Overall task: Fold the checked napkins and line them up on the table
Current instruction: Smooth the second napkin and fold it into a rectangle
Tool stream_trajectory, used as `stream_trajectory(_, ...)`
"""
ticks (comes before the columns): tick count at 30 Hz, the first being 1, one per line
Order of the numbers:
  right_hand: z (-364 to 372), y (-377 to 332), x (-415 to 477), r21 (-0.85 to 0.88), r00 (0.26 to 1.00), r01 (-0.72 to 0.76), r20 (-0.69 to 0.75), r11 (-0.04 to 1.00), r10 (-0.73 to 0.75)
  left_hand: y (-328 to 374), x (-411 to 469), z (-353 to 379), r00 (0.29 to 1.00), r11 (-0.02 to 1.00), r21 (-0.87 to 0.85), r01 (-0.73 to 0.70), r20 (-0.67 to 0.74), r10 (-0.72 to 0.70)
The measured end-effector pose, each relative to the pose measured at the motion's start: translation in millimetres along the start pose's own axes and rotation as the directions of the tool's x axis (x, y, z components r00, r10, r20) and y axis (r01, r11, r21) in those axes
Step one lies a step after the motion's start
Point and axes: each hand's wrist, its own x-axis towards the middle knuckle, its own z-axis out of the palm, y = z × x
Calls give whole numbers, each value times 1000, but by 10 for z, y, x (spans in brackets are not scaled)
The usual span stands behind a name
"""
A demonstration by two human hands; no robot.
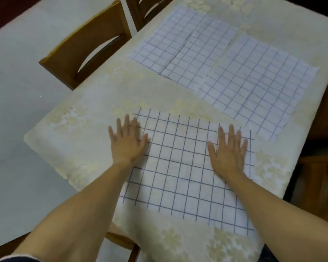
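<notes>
A white napkin with dark checks [180, 167] lies flat on the near part of the table. My left hand [128, 141] rests palm down on its left edge, fingers spread. My right hand [228, 150] presses flat on its right side, fingers spread too. Neither hand grips anything. Two more checked napkins lie farther back: one [186, 46] at the far middle with a crease down its centre, the other [259, 86] to its right, their edges almost touching.
The table wears a cream floral tablecloth [87, 129]. A wooden chair [87, 46] stands at the table's left side, with a second chair back [150, 8] beyond it. Pale floor lies to the left. Dark wooden furniture [322, 176] sits at the right.
</notes>
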Motion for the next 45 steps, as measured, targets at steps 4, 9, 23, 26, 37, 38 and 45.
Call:
stream_trajectory(4, 85, -650, 134, 50, 990, 142, -17, 989, -142, 837, 196, 115, 952, 951, -51, -306, -37, 304)
stream_trajectory(9, 259, -508, 193, -63, 991, 127, 38, 990, -125, 965, 261, 362, 964, 966, -18, -256, 68, 257)
stream_trajectory(23, 430, -560, -949, -66, 980, 193, 66, 979, -188, 745, -833, 461, 960, 966, -72, -250, 113, 256)
stream_trajectory(26, 362, -286, -901, -88, 983, 166, 91, 982, -158, 716, -780, 404, 953, 963, -58, -264, 139, 270)
stream_trajectory(37, 400, -490, -1530, 22, 986, 153, 55, 988, -154, 325, -983, 402, 956, 967, -11, -254, 147, 252)
stream_trajectory(38, 439, -447, -1568, 11, 990, 123, 67, 992, -124, 310, -965, 387, 952, 963, -2, -270, 152, 267)
stream_trajectory(45, 394, 26, -1422, 3, 990, -62, 128, 998, 61, 354, -700, 347, 922, 935, -2, -355, 167, 351)
